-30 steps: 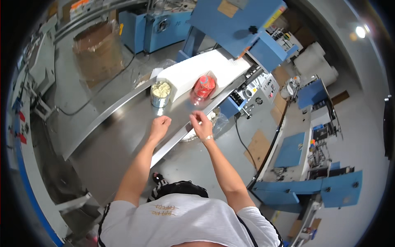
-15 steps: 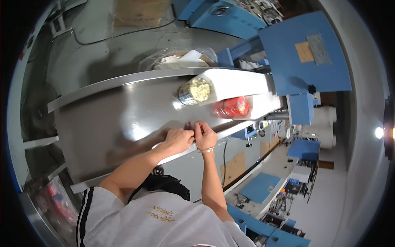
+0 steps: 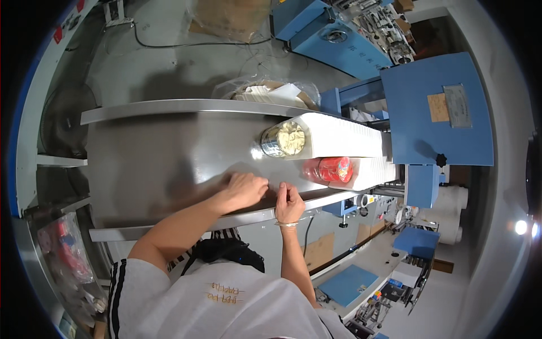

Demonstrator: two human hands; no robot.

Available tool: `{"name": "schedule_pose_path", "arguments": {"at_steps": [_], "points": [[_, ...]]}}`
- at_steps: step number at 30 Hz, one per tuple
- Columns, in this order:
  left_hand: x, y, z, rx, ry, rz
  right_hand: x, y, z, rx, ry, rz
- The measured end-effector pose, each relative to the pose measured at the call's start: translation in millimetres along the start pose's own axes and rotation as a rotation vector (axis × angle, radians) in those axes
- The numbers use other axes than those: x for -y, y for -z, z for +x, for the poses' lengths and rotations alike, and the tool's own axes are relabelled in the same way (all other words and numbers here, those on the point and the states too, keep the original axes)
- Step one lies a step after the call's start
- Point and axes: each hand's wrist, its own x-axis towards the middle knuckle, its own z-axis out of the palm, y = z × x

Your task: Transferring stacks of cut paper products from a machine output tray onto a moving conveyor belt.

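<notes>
I have the left hand (image 3: 247, 190) loosely curled over the steel counter (image 3: 141, 164) and the right hand (image 3: 289, 208) just beside it at the near rim (image 3: 254, 216), fingers bent; I cannot tell whether either pinches something small. Ahead and to the right are a silvery tin (image 3: 274, 142) with crumpled pale filling (image 3: 292, 138) and a red cylinder (image 3: 334, 169), each by the end of one of the white stacks (image 3: 347, 135). I judge the tin stiff, slick and fairly heavy — best taken round its side wall. The red one looks glossy, likely slippery, so I'd span its middle. The stacks seem light and easily crushed. Raised rims bound both long sides; leftward there's room — rightward, the blue machine (image 3: 440, 135) limits me.
</notes>
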Motion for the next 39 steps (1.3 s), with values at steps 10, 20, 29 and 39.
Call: {"name": "schedule_pose_path", "arguments": {"at_steps": [10, 20, 29, 39], "points": [[38.8, 41.8, 21.5, -0.490, 0.200, 0.017, -3.9, 14.4, 5.2, 0.120, 0.380, 0.155], [56.5, 41.7, 42.5, -0.540, 0.210, -0.250, -26.8, 0.1, 10.7, -0.102, 0.437, 0.196], [79.2, 37.1, 30.4, -0.521, 0.040, 0.115, -19.0, -19.7, -6.6, -0.277, 0.366, 0.163], [-45.6, -55.8, -69.1, -0.266, -0.357, 0.196, -35.2, -38.1, -122.8, -0.467, -0.019, 0.688]]}}
